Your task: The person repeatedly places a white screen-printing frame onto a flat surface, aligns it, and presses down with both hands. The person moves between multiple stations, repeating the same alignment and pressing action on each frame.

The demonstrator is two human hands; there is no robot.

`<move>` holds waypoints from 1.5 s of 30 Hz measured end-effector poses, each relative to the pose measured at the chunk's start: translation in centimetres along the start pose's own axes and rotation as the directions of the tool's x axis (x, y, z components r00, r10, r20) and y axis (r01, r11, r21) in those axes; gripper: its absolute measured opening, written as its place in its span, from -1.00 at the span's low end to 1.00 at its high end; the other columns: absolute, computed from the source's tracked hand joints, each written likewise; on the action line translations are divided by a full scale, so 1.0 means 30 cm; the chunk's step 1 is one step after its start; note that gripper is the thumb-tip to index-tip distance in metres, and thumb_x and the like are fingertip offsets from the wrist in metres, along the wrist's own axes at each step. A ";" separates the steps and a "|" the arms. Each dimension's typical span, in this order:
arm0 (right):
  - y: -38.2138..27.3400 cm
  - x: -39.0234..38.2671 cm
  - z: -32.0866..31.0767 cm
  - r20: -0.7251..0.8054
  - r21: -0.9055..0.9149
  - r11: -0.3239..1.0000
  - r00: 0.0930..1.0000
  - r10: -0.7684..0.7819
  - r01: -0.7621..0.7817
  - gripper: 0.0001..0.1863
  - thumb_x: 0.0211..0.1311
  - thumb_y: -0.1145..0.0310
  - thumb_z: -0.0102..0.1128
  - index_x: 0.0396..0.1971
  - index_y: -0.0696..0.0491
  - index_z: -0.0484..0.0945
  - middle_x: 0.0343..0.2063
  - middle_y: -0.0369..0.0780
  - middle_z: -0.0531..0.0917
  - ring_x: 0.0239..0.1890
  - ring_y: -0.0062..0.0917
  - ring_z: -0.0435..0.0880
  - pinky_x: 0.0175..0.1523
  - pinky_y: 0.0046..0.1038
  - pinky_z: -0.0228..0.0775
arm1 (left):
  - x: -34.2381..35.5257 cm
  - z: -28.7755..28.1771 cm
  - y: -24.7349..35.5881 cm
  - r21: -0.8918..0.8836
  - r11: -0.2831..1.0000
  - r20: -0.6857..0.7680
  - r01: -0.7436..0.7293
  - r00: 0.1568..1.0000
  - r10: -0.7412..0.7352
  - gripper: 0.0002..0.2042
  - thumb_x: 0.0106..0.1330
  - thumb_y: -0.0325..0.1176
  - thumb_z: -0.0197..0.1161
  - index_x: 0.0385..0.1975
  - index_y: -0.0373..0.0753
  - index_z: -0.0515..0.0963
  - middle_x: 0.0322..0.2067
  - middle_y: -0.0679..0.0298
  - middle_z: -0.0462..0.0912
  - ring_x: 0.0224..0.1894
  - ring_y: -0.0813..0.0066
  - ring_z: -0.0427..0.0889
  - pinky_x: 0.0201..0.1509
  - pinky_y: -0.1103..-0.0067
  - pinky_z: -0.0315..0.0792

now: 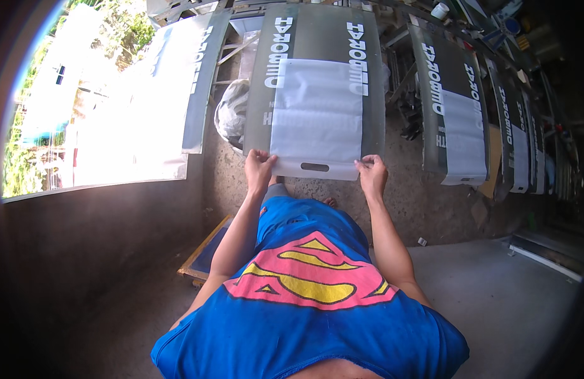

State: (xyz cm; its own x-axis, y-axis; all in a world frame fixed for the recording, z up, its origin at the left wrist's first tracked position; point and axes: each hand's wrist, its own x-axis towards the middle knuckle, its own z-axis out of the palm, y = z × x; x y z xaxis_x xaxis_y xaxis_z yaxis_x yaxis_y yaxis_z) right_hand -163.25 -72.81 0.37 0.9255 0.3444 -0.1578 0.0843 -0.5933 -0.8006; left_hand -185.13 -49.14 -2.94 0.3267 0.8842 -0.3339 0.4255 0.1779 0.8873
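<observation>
A white plastic bag (317, 126) with a cut-out handle slot lies over a dark grey printing board (257, 114) with white lettering in front of me. I pinch its near left corner with my left hand (259, 165) and its near right corner with my right hand (371, 170). The bag's near edge reaches past the board's edge, over the floor.
More lettered boards stand in a row to the right, several with white bags (462, 139) on them, and another board (200, 95) to the left. Below are a whitish bundle (232, 110), a blue, orange-edged platform (197, 256) and a metal rail (545, 259).
</observation>
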 end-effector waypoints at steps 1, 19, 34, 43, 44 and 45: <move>-0.011 -0.002 -0.004 -0.001 -0.011 1.000 1.000 0.005 -0.005 -0.74 0.16 0.41 0.53 -0.27 0.19 0.62 -0.43 -0.12 0.79 -0.38 -0.47 0.78 -0.22 -0.43 0.56 | -0.001 0.000 0.006 0.011 1.000 0.001 0.004 1.000 -0.004 -0.70 0.20 -0.43 0.50 -0.19 -0.41 0.54 -0.23 0.05 0.72 -0.16 0.35 0.70 -0.01 0.44 0.56; -0.019 -0.022 0.016 -0.059 0.021 0.999 0.998 -0.039 0.040 -0.79 0.19 0.44 0.51 -0.35 0.19 0.61 -0.50 -0.17 0.76 -0.43 -0.56 0.74 -0.28 -0.47 0.52 | -0.013 0.003 0.005 -0.115 0.993 0.016 -0.011 1.000 0.013 -0.77 0.26 -0.48 0.46 -0.24 -0.34 0.50 -0.31 0.23 0.64 -0.24 0.51 0.61 -0.12 0.53 0.52; -0.007 -0.019 0.016 -0.046 -0.029 0.996 0.996 -0.082 0.081 -0.79 0.19 0.39 0.51 -0.37 0.16 0.62 -0.55 -0.18 0.73 -0.50 -0.48 0.71 -0.31 -0.40 0.52 | -0.022 0.021 0.022 -0.120 0.990 -0.039 -0.079 0.996 0.075 -0.79 0.28 -0.52 0.41 -0.32 -0.25 0.44 -0.42 0.35 0.54 -0.40 0.61 0.52 -0.33 0.58 0.42; -0.103 -0.027 -0.051 0.133 -0.460 0.721 0.843 -0.520 0.518 -0.88 0.26 0.39 0.32 -0.37 0.11 0.59 -0.30 -0.10 0.66 -0.20 -0.11 0.67 -0.10 -0.15 0.55 | -0.124 0.049 0.151 0.567 0.772 -0.029 -0.286 0.930 0.365 -0.84 0.33 -0.34 0.32 -0.27 -0.29 0.56 -0.27 0.03 0.65 -0.15 -0.03 0.64 -0.02 0.21 0.48; -0.099 -0.023 -0.044 0.142 -0.429 0.676 0.784 -0.604 0.599 -0.91 0.26 0.42 0.29 -0.37 0.11 0.59 -0.25 -0.10 0.64 -0.15 -0.12 0.65 -0.07 -0.16 0.54 | -0.135 0.070 0.149 0.575 0.745 -0.009 -0.337 0.908 0.418 -0.87 0.33 -0.36 0.29 -0.28 -0.28 0.57 -0.27 0.04 0.65 -0.14 -0.03 0.62 0.00 0.21 0.47; -0.097 -0.024 -0.032 0.170 -0.382 0.666 0.757 -0.631 0.641 -0.94 0.25 0.46 0.27 -0.34 0.12 0.60 -0.23 -0.09 0.63 -0.13 -0.12 0.63 -0.03 -0.17 0.53 | -0.153 0.091 0.145 0.576 0.701 0.060 -0.420 0.877 0.476 -0.89 0.32 -0.39 0.28 -0.28 -0.28 0.57 -0.25 0.05 0.64 -0.12 -0.01 0.61 0.02 0.21 0.46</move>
State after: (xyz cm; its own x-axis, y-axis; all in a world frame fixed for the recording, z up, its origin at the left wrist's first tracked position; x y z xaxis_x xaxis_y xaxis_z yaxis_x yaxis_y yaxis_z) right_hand -163.81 -72.02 3.36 0.5845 0.7586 0.2879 0.7904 -0.4522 -0.4132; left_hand -182.48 -53.61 1.59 0.5395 0.8346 0.1108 0.6474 -0.4954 0.5791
